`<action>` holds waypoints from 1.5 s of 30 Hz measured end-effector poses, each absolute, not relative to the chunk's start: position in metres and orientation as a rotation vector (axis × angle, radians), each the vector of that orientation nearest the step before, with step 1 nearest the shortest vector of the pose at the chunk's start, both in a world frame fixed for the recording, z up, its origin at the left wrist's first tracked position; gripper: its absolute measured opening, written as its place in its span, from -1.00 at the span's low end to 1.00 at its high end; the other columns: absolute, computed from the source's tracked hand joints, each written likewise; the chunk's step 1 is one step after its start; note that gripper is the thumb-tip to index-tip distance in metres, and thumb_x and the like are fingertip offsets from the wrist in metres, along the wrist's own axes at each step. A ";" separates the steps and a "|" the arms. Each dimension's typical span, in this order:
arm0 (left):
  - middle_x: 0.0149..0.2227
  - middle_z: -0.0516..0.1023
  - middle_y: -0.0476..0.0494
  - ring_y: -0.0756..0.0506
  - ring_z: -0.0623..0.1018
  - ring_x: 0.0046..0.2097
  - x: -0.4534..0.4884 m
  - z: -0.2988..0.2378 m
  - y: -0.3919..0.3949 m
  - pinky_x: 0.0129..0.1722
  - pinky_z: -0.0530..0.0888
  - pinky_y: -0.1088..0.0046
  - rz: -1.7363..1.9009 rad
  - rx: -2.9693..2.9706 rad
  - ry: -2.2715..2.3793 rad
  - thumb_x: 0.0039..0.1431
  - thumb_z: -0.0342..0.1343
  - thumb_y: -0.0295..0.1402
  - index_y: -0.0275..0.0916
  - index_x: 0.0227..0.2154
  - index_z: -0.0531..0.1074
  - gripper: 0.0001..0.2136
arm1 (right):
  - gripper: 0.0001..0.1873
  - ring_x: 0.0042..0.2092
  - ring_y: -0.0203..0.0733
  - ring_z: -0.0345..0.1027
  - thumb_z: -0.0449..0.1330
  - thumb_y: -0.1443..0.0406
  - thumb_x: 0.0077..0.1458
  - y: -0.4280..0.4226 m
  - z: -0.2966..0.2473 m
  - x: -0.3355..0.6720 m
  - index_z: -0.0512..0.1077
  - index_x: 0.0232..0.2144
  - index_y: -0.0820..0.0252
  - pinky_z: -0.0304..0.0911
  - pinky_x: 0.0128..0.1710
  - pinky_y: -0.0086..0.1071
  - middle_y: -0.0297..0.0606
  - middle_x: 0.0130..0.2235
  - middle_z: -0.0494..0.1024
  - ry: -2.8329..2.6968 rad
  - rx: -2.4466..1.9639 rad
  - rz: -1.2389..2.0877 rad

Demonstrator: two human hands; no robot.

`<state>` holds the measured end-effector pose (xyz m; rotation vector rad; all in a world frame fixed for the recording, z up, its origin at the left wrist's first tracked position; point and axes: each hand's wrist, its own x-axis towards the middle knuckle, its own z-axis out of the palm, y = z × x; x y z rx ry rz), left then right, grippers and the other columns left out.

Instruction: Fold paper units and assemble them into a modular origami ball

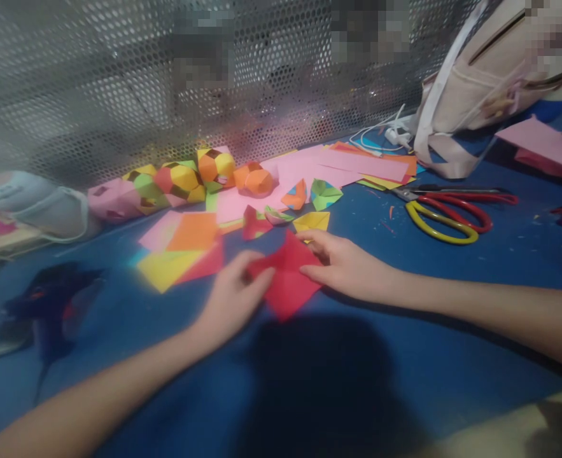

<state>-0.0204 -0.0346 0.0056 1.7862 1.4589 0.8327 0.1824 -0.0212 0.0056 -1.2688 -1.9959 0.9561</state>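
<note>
A red square of paper (290,283) is held between my hands, one corner pointing toward me, with faint creases across it. My left hand (237,286) pinches its left side, thumb on top. On the right side, my right hand (333,261) grips the sheet between thumb and fingers. Just beyond lie small folded paper pieces: a yellow one (312,221), a red one (256,222), an orange one (295,194) and a green one (326,194). Loose squares, including an orange sheet (193,231) and a yellow sheet (168,268), lie to the left.
Folded paper balls (180,181) line the perforated metal panel (142,95). Scissors (452,210) with red and yellow handles lie right, near a pale bag (481,83) and white cable (398,135). A blurred dark glue gun (46,312) lies left on the blue table (175,394).
</note>
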 end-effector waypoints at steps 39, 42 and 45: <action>-0.22 0.58 -0.13 -0.09 0.53 -0.22 -0.036 0.004 -0.026 -0.19 0.44 0.38 0.631 2.401 1.230 0.13 0.06 -0.38 -0.20 -0.14 0.41 -0.77 | -0.69 -0.24 -0.09 0.45 0.02 0.37 0.18 -0.021 -0.004 0.190 0.41 -0.05 0.33 0.24 -0.20 -0.26 -0.07 -0.24 0.60 -2.430 -0.912 0.163; -0.31 0.57 -0.07 -0.04 0.53 -0.33 -0.029 0.008 -0.031 -0.29 0.45 0.46 0.643 2.209 1.264 0.14 0.06 -0.32 -0.22 -0.24 0.43 -0.84 | -0.66 -0.12 -0.13 0.45 0.09 0.40 0.11 -0.021 0.003 0.185 0.40 -0.04 0.25 0.29 -0.13 -0.30 -0.15 -0.07 0.56 -2.222 -1.061 0.507; -0.37 0.55 -0.04 -0.03 0.51 -0.36 -0.024 0.009 -0.033 -0.32 0.44 0.47 0.727 2.017 1.324 0.14 0.05 -0.33 -0.24 -0.33 0.43 -0.88 | -0.64 -0.13 -0.17 0.46 0.14 0.38 0.05 -0.020 0.007 0.182 0.40 -0.05 0.20 0.33 -0.12 -0.33 -0.21 -0.06 0.56 -2.067 -1.157 0.725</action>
